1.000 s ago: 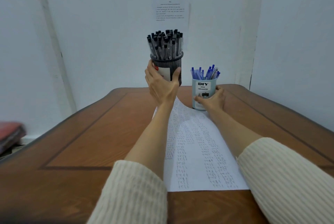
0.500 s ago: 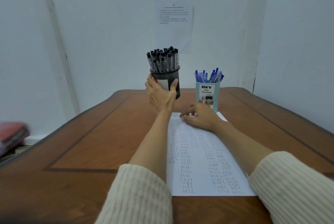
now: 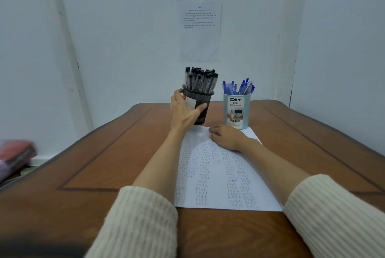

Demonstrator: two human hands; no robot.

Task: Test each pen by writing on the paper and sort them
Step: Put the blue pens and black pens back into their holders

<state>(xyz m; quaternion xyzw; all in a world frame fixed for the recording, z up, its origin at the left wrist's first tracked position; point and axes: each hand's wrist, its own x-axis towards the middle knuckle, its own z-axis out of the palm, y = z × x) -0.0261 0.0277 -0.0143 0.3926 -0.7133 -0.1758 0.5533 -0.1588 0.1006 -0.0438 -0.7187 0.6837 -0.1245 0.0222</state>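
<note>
Head view: left hand [image 3: 185, 112] grips black mesh cup [image 3: 200, 103], thumb and fingers wrapped round wall. Cup full of black pens [image 3: 200, 79], slightly tilted, at far edge of paper [image 3: 218, 174]. Right hand [image 3: 227, 138] palm-down on paper, fingers relaxed, holding nothing, just before light-blue cup [image 3: 236, 112] of blue pens [image 3: 238, 88].

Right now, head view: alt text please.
The left hand grips a black mesh cup of black pens at the far end of a wooden table; the right hand rests on a paper covered in rows of pen marks. A light blue cup of blue pens stands just beyond the right hand.
</note>
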